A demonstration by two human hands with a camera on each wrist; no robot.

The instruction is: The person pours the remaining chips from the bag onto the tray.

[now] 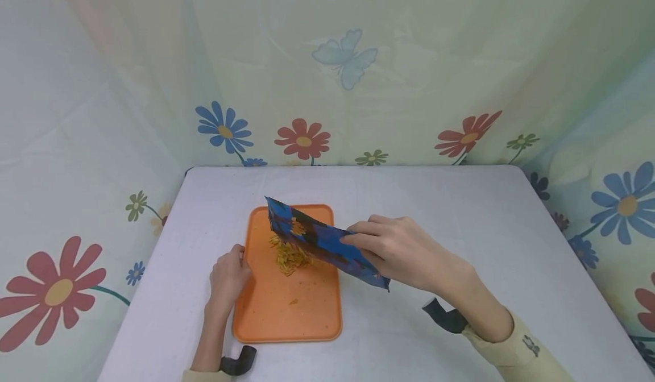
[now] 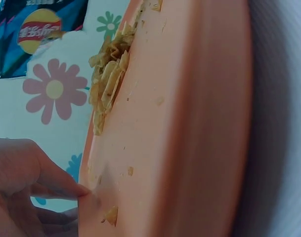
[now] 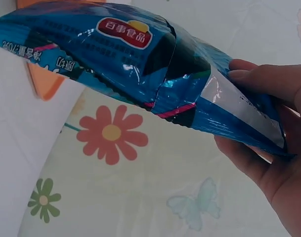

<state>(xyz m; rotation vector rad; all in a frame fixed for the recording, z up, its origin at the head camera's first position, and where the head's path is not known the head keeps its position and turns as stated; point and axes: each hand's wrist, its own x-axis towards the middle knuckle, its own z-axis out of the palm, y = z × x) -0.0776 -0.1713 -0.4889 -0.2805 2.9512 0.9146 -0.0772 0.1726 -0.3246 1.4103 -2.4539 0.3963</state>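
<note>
The left hand [image 1: 229, 274] pinches the orange tray [image 1: 284, 320]; the right hand [image 1: 396, 248], pinching the bag [image 1: 327, 243], should tilt gently.

I see the person's left forearm [image 1: 217, 328] running nearly straight ahead, the left hand [image 1: 229, 274] at its end pinching. The right forearm [image 1: 483, 305] slants inward; the right hand [image 1: 399, 248] sits slightly farther forward, back turned upward, fingers [image 1: 367, 227] pointing leftward in a grip.
</note>
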